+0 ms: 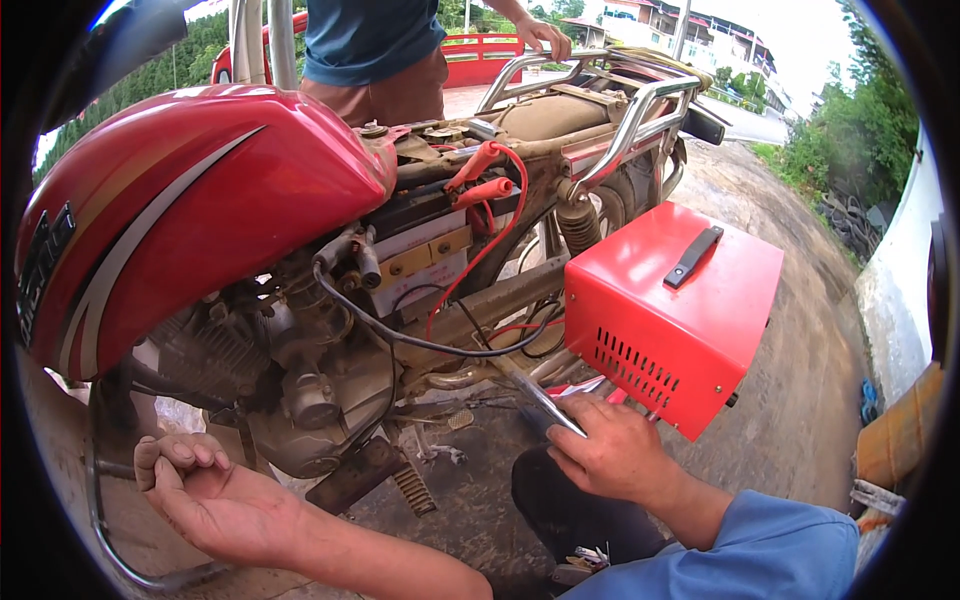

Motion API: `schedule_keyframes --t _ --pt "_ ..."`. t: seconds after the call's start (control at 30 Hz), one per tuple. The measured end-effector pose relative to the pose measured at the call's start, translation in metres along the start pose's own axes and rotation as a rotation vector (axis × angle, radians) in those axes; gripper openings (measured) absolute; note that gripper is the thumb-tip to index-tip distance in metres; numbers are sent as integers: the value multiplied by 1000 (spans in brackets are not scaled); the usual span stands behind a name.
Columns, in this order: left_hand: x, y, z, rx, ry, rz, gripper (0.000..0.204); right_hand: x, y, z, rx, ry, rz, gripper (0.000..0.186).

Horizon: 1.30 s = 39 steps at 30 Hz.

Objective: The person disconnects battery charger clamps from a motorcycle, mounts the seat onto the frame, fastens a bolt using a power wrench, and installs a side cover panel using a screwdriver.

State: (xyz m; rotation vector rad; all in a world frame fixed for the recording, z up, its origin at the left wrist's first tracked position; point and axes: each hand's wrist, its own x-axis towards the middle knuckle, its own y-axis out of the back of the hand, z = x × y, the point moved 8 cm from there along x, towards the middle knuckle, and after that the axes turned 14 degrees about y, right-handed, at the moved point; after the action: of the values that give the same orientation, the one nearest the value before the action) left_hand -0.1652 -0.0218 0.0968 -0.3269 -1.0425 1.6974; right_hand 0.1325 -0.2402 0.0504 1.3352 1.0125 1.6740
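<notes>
2 hands low by motorcycle engine, left hand cupped empty, right hand gripping metal tool, red charger box beside.

Red box and metal bar beside a motorcycle engine

The right hand lies on a thin, shiny metal bar, fingers over its lower end; the bar slants up and to the left toward the engine. Just beside this hand, to its upper right, stands a red metal box with a black handle on top and rows of vent slots on its front side; it appears tilted. The left hand is half open, palm up and fingers curled, holding nothing, near the bottom of the grey, dirty engine and apart from it. A black cable hangs across the engine.
</notes>
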Motion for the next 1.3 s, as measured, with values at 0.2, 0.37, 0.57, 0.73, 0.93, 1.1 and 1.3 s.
schedule_keyframes --t 0.2,0.37,0.57,0.73,0.93,1.1,1.3 --pt "0 -3 -2 -19 19 -26 21 1 1 0 5 -9 1 18" --pt "-3 -7 -2 6 15 6 21 1 1 0 3 7 15 17" --pt "0 -3 -4 -7 24 4 21 1 2 -1 -1 22 27 17" --pt "0 -1 -4 2 21 6 22 1 1 -1 4 3 -4 18" --pt "2 0 -5 2 18 8 21 1 0 0 11 13 -7 18" --pt "1 0 -5 16 13 36 20 1 0 0 3 25 -5 19" --pt "1 -2 -8 9 18 11 19 1 -1 0 1 24 -3 19"
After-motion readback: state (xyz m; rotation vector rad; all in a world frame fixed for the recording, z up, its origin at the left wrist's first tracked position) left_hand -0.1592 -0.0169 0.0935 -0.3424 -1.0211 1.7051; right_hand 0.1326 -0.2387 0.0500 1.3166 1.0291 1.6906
